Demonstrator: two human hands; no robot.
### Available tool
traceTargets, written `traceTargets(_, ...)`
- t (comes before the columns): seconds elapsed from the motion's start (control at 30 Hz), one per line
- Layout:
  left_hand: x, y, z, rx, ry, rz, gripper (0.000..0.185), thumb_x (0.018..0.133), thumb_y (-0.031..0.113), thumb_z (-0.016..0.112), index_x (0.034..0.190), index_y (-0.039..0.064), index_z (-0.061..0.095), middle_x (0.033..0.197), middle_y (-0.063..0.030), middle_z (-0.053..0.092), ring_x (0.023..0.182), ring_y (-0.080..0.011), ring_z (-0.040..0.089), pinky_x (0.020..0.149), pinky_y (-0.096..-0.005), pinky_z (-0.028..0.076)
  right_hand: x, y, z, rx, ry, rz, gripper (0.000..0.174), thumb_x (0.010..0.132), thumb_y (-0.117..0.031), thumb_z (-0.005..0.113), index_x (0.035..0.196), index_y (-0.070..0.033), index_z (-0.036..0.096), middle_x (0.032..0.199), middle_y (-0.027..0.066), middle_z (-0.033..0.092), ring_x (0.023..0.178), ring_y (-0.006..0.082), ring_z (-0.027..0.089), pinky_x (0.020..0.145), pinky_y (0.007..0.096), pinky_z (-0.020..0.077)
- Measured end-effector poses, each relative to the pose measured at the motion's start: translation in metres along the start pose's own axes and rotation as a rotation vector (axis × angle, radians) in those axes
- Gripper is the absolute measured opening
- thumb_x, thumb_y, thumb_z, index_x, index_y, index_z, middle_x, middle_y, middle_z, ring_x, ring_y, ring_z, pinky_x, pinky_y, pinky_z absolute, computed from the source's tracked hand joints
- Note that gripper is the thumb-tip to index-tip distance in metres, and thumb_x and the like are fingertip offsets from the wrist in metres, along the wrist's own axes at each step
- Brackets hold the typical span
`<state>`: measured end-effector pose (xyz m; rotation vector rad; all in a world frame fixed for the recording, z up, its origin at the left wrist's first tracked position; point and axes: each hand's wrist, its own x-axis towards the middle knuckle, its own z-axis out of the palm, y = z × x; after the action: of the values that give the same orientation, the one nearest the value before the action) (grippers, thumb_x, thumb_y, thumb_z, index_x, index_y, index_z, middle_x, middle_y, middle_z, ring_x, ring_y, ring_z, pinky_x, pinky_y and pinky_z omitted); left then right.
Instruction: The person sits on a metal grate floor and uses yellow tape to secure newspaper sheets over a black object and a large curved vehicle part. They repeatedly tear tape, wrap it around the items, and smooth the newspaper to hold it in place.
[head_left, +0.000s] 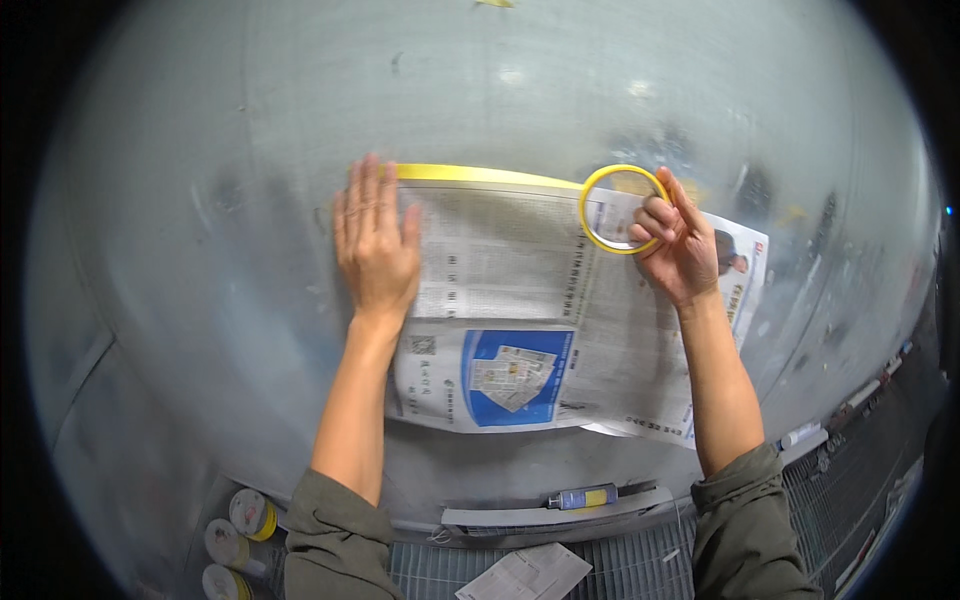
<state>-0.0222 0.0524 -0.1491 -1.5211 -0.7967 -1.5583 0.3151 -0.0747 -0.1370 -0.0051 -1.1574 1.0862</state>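
A sheet of newspaper (495, 255) lies against a large grey panel surface (450, 90). Along its top edge runs a strip of yellow masking tape (480, 175). My left hand (375, 244) presses flat on the strip's left end and the paper's upper left corner, palm down and fingers pointing up. The thin roll of yellow tape (584, 210) is in my right hand (671, 236), some fingers curled through its ring. From the roll the strip stretches left to my left hand. The newspaper's right part extends behind my right hand and forearm.
Below the panel, a white ledge (525, 517) carries a blue-and-yellow tube (583, 497). Several round tins (252, 514) stand at the lower left. A loose printed sheet (525, 574) lies on the metal grating (622, 559). Another white tube (801, 435) rests at the right.
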Motion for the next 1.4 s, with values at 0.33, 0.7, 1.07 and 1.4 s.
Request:
traceTargets(0.33, -0.011, 0.044, 0.020, -0.085, -0.139, 0.108, 0.062, 0.105, 0.029, 0.052, 0.160, 0.006, 0.037, 0.169, -0.0127, 0.030, 0.158, -0.0276, 0.025, 0.129, -0.0474, 0.019, -0.030, -0.104, -0.065, -0.213, 0.196, -0.123, 0.005, 0.107, -0.012, 0.057, 0.111, -0.012, 0.061, 0.068, -0.0043, 0.049, 0.052, 0.0029, 0.038, 0.045, 0.0187, 0.0313)
traceTargets(0.7, 0.003, 0.137, 0.037, -0.251, -0.225, 0.441, 0.063, 0.101, 0.036, 0.060, 0.157, 0.011, 0.044, 0.166, -0.0092, 0.037, 0.156, -0.0237, 0.030, 0.130, -0.0412, 0.022, -0.029, -0.129, -0.022, -0.648, 0.331, -0.054, 0.016, 0.104, -0.022, 0.062, 0.108, -0.007, 0.068, 0.065, -0.0024, 0.052, 0.049, 0.0044, 0.038, 0.045, 0.0217, 0.0322)
traceTargets(1.07, -0.007, 0.252, 0.061, -0.283, -0.316, 0.666, 0.070, 0.100, 0.039, 0.058, 0.156, 0.002, 0.042, 0.168, -0.0147, 0.031, 0.158, -0.0271, 0.025, 0.131, -0.0418, 0.018, -0.087, -0.219, -0.041, -2.475, 0.336, -0.198, 0.029, 0.102, -0.038, 0.061, 0.110, -0.012, 0.074, 0.082, 0.0121, 0.073, 0.077, 0.0351, 0.070, 0.070, 0.0449, 0.0551)
traceTargets(1.4, 0.026, 0.372, 0.070, -0.294, -0.283, 0.801, 0.068, 0.093, 0.035, 0.065, 0.148, -0.003, 0.052, 0.163, -0.0156, 0.040, 0.154, -0.0264, 0.033, 0.128, -0.0402, 0.026, -0.053, -0.204, -0.041, -2.376, 0.621, -0.141, 0.042, 0.090, -0.052, 0.073, 0.091, -0.011, 0.082, 0.079, 0.0103, 0.076, 0.077, 0.0304, 0.074, 0.072, 0.0408, 0.0583)
